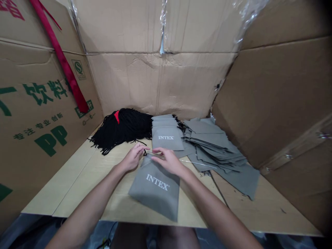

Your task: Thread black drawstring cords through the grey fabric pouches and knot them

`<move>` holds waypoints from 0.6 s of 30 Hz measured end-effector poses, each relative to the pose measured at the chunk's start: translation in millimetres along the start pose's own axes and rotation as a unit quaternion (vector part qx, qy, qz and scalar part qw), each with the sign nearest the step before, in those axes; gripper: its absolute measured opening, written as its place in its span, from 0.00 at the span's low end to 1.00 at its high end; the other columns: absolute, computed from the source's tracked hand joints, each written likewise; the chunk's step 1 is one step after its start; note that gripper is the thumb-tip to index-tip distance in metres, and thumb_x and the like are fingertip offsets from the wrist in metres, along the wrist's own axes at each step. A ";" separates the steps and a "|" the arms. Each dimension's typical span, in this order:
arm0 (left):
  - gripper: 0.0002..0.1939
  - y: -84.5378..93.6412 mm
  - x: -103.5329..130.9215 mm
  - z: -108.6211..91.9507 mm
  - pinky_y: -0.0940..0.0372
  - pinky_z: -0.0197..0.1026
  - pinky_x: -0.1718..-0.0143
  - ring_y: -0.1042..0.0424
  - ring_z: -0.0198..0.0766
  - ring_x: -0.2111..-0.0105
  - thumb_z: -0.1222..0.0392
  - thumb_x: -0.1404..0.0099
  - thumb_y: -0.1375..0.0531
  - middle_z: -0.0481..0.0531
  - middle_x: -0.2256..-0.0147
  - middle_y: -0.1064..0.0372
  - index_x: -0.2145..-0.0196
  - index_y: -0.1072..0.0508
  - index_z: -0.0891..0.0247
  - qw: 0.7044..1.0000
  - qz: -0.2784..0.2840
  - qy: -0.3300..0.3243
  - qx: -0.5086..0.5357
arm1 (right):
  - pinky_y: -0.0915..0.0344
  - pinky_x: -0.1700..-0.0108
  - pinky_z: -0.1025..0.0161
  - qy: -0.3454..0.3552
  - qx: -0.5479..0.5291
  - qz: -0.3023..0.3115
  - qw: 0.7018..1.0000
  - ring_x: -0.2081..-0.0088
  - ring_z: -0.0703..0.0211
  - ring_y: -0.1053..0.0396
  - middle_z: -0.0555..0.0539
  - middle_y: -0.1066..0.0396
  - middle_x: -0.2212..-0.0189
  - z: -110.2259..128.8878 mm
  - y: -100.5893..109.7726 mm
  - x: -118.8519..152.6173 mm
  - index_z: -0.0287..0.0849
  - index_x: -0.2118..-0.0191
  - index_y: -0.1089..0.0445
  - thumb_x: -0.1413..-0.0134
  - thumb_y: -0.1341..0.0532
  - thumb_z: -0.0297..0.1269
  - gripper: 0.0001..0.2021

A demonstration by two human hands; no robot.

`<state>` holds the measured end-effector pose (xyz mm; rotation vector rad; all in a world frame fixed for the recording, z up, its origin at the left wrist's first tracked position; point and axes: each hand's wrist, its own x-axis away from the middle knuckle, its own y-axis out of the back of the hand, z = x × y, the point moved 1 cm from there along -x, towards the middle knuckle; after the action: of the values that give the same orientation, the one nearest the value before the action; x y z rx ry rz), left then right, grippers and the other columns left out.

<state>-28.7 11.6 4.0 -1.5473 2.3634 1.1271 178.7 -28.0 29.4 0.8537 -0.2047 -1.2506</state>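
Observation:
A grey pouch with white INTEX lettering (155, 190) lies tilted near the table's front edge, its top end between my hands. My left hand (135, 156) is at the pouch's top left corner, fingers closed together beside a short loop of black cord (145, 152). On the top edge rests my right hand (166, 159), with thumb and forefinger bent toward the cord; what they pinch is too small to make out. A thin metallic rod (199, 163) extends to the right from behind my right hand. Just beyond my hands sits a stack of grey INTEX pouches (167, 133).
A heap of black cords (127, 126) with a red tie lies at the back left. Loose grey pouches (220, 148) spread over the right side. Cardboard walls (124, 79) enclose the wooden table (77, 183) on three sides. A red ribbon (64, 65) hangs at the left.

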 end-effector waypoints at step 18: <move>0.27 -52.8 -6.6 1.9 0.35 0.40 0.54 0.27 0.34 0.61 0.65 0.58 0.27 0.48 0.61 0.29 0.65 0.39 0.62 0.841 -0.143 0.199 0.482 | 0.42 0.53 0.60 -0.035 -0.052 -0.148 0.987 0.59 0.56 0.36 0.45 0.31 0.64 -21.0 -25.8 -20.5 0.41 0.71 0.26 0.43 0.41 0.47 0.15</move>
<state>17.4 6.7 -22.0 -1.6570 2.1655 -0.4824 164.4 -1.7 4.2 0.7684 -0.0679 -1.5567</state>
